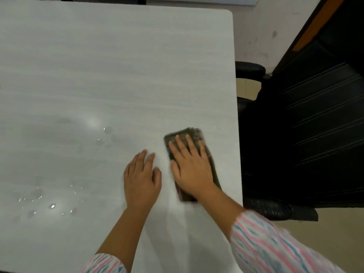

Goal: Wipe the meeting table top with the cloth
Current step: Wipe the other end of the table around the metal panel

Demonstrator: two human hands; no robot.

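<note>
1. Right hand, fingers straight and spread, presses a folded dark cloth near the table's right edge.
2. Left hand rests flat just beside, holding nothing.
3. Water droplets lie well left; a black chair stands right.

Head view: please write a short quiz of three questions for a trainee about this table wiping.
1. True or false: the left hand presses the cloth.
2. Multiple choice: the water droplets on the table lie A) left of both hands, B) under the cloth, C) on the chair.
3. Fill in: the right hand lies flat on the ____.
Key: 1 false; 2 A; 3 cloth.
</note>
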